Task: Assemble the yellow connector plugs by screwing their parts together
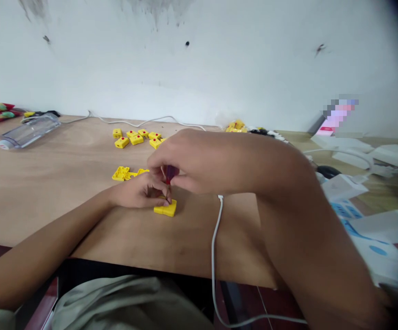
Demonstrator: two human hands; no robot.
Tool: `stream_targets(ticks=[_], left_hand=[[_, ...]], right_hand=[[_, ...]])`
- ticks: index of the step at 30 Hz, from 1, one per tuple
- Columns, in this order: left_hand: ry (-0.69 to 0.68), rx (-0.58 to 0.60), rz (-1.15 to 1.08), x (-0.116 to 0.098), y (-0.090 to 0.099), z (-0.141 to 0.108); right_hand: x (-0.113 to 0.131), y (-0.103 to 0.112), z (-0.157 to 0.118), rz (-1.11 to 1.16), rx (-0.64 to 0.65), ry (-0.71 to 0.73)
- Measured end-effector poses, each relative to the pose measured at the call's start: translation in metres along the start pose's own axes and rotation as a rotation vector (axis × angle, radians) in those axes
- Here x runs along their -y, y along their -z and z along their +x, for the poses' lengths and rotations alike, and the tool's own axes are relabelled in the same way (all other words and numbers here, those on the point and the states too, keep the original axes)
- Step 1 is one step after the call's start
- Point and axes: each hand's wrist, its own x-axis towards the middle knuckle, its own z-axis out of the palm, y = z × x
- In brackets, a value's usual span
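A yellow plastic block (165, 209) lies on the wooden table (61, 183) in front of me. The fingertips of my left hand (142, 190) press together at its upper edge, around the thin shaft of a screwdriver. My right hand (185, 160) is closed on the dark red screwdriver handle (170, 174) from above, with the shaft pointing down at the block. The tip is hidden by my left fingers. Open yellow casing parts (121, 173) lie just behind my left hand, which partly covers them.
Several yellow blocks with red dots (136, 139) lie farther back. A clear plastic container (32, 132) stands at the left. A white cable (214, 247) runs over the front edge. White boxes (380, 229) and a lit phone (338, 119) are at the right.
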Motion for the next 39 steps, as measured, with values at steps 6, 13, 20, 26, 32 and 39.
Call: stream_targets(ticks=[6,13,20,26,32,39], left_hand=[[-0.011,-0.048,-0.067,-0.008,0.018,-0.001],[0.102,-0.166,-0.100,-0.003,0.041,-0.010],[0.009,-0.013,0.144,-0.001,0.044,-0.018],[0.020,0.071,0.319,0.005,0.032,-0.020],[0.014,0.059,0.385,0.002,0.027,-0.018],[-0.027,-0.031,0.294,-0.004,0.029,-0.024]], right_hand=[[0.000,0.014,-0.019,-0.108,-0.100,-0.154],[-0.002,0.013,-0.019,-0.072,-0.142,-0.139],[-0.021,-0.019,-0.005,0.106,-0.075,-0.190],[-0.007,-0.079,-0.002,-0.005,0.010,-0.266],[-0.003,-0.105,0.000,-0.177,-0.049,-0.178],[-0.008,-0.110,0.005,-0.199,-0.041,-0.228]])
